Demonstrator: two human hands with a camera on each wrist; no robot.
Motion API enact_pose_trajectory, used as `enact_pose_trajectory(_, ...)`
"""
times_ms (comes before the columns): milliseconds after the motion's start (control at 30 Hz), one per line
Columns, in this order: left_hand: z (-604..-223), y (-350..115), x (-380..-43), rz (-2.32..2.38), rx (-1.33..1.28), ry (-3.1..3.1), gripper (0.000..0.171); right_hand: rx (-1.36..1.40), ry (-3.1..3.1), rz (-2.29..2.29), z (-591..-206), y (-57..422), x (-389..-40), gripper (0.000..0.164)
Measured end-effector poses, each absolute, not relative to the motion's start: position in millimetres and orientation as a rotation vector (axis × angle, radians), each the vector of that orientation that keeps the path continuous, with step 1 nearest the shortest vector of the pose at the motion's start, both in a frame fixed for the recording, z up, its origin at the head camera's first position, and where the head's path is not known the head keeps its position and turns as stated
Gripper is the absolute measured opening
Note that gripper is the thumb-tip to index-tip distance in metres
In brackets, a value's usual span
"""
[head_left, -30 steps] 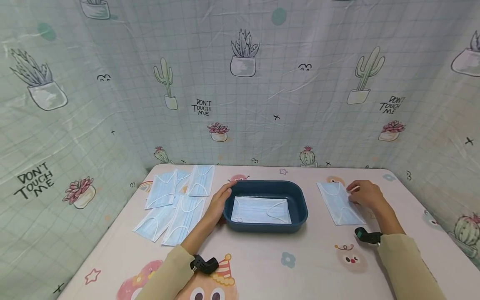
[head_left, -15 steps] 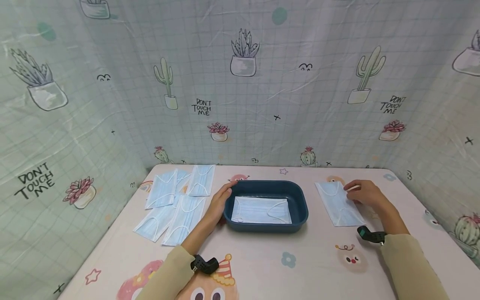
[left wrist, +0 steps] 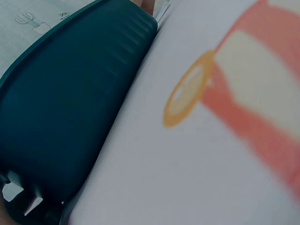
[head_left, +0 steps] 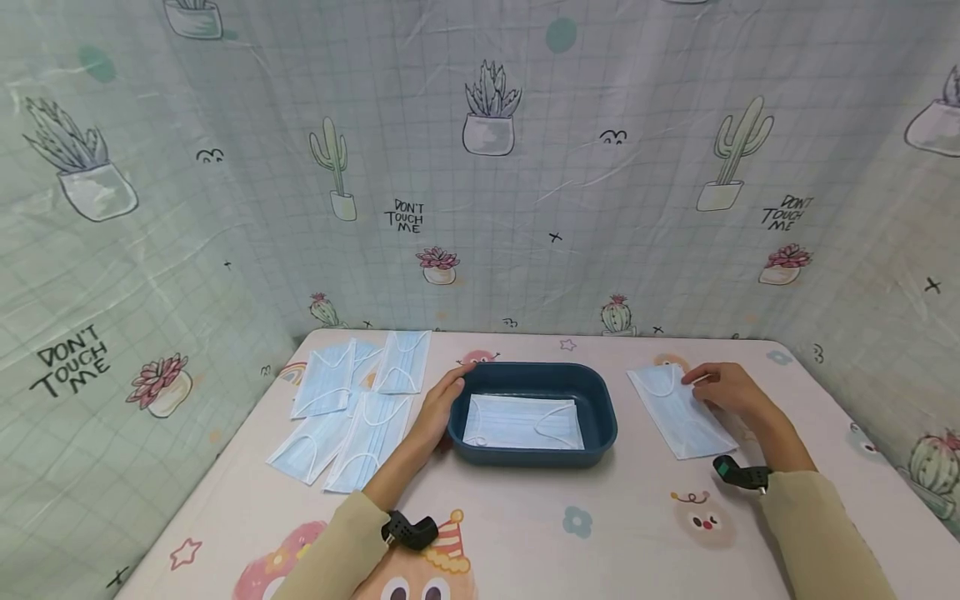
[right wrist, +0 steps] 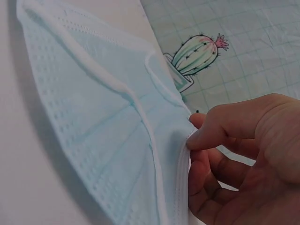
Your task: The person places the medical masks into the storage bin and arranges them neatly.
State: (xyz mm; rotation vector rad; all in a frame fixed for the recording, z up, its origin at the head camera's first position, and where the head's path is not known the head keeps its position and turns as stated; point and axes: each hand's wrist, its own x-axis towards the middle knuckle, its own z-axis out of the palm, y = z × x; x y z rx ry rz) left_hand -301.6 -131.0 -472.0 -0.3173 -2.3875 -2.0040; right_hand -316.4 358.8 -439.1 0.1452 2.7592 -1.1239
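Note:
A dark teal plastic basin (head_left: 525, 456) stands mid-table with a light blue face mask (head_left: 521, 421) lying flat inside. My left hand (head_left: 435, 410) holds its left end, fingers along the rim; in the left wrist view the basin's outer wall (left wrist: 70, 93) fills the left side, and only a sliver of that hand shows. Right of the basin, another face mask (head_left: 678, 408) lies at a slant, ear loops showing. My right hand (head_left: 727, 390) pinches this mask's right edge between thumb and finger, as the right wrist view shows with the mask (right wrist: 103, 117) lifted and bent there.
Several more face masks (head_left: 322, 379) lie overlapping on the table's left side. A printed tabletop (head_left: 525, 533) runs up to a curtain (head_left: 555, 183) with cactus drawings behind and at both sides. Each wrist wears a black camera band (head_left: 408, 529).
My right hand has shifted slightly left and now pinches the mask's edge; the mask has slid a little left and turned slightly. The left hand and basin have stayed put.

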Motion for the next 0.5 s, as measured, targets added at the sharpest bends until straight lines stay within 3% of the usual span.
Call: enact_pose_trajectory(500,-472.4,-131.0,-303.8,-1.98,-0.365,-2.382,0.042,0.159,2.765,-1.131,-443.5,354.8,-317.0,0.042)
